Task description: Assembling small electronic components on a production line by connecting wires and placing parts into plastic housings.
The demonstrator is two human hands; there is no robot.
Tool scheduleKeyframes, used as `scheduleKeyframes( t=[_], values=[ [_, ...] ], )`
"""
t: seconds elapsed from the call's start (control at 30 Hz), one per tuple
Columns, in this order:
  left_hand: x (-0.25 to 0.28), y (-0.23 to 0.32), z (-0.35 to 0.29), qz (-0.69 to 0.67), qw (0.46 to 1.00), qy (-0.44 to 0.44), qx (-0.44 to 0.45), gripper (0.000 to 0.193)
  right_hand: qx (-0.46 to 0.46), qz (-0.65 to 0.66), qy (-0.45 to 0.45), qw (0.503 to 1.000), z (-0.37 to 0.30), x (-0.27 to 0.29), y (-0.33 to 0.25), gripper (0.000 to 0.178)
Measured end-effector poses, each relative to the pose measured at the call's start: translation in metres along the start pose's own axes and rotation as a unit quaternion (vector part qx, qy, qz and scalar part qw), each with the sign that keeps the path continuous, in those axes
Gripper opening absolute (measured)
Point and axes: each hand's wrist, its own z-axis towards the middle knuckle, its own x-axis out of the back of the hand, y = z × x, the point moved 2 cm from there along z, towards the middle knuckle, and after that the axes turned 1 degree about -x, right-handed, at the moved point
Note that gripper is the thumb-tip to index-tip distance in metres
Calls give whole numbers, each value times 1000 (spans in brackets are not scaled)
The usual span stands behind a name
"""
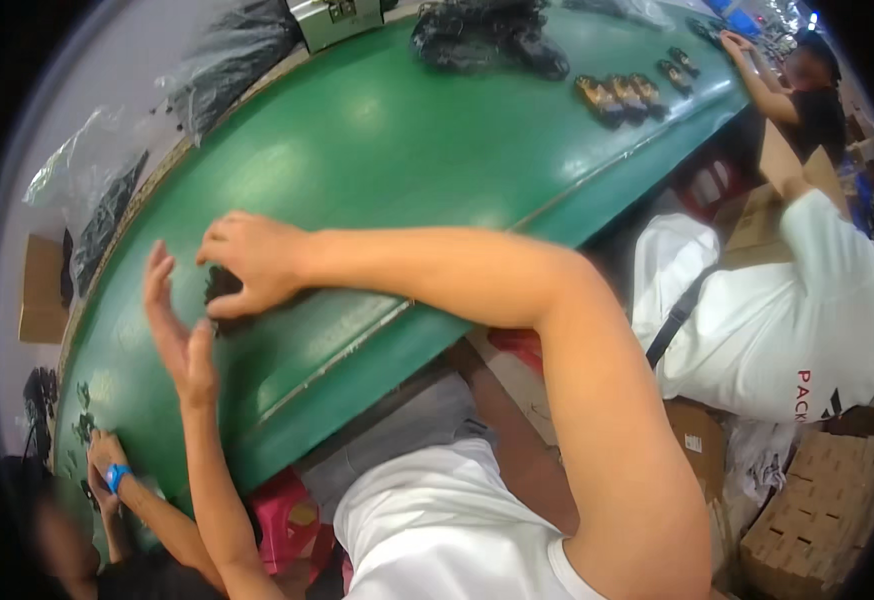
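On the green worktable (337, 170), my right hand (249, 262) is curled over a small black part (221, 287), thumb on the near side and fingers on the far side. Most of that part is hidden under the hand, so its kind cannot be made out. Just left of it, my left hand (179, 335) is raised with fingers stretched and thumb apart, holding nothing. My right forearm reaches across the table from the right.
Black plastic-wrapped items (487, 38) lie at the far side, near several black-and-gold parts (619, 98). Co-workers work at both ends, one with a blue wristband (117, 477). A white-shirted person (767, 310) is at right, above cardboard boxes (822, 510).
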Motion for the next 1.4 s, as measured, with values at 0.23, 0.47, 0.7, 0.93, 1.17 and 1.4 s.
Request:
scheduleKeyframes(
  t=[0.23, 0.47, 0.7, 0.93, 1.17, 1.4],
  values=[
    [-25, 155, -119, -159, 980, -118, -2, 6, 22, -50, -71, 996, 1, 9, 14, 59],
    [-86, 33, -215, 79, 958, -214, 175, 24, 10, -15, -91, 996, 9, 14, -3, 53],
    [-23, -7, -173, 267, 922, -44, 277, 27, -60, -11, -111, 992, 0, 37, -14, 43],
    [133, -74, -176, 435, 768, 113, 457, 30, -127, 20, -148, 981, 1, 49, -18, 41],
    [239, -163, -194, 488, 646, 141, 569, 33, -183, 15, -171, 968, -5, 62, -22, 38],
    [233, -184, -215, 497, 688, 180, 497, 36, -119, 5, -141, 983, 14, 50, -10, 34]
  ],
)
